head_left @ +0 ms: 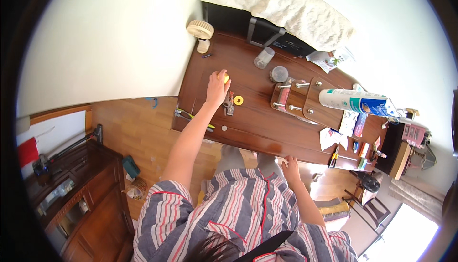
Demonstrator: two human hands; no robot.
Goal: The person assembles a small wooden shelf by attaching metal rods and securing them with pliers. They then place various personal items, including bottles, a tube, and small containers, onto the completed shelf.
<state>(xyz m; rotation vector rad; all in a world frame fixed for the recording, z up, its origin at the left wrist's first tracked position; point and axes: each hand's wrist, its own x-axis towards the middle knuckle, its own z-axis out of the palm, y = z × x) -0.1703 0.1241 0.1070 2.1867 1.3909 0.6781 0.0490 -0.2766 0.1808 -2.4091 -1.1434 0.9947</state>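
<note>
My left hand [217,89] reaches over the brown desk, its fingers closed on a small yellow object [226,78] that they mostly cover. Just right of that wrist, a yellow ring [238,100] lies flat, beside a small dark patterned bundle [230,105] with a reddish-brown end. Closer to the front edge is a pale round disc [224,128]. My right hand [290,170] hovers at the desk's front edge with loosely bent fingers slightly apart, and nothing shows in it.
Farther back stand a cream fan [200,30], a clear cup [264,58] and a lidded jar [279,74]. A wooden shelf stand [315,101] carries a tall white-and-blue package [355,101]. Yellow-handled pliers [334,157] lie at the right front; green-handled tools [185,113] are at the left edge.
</note>
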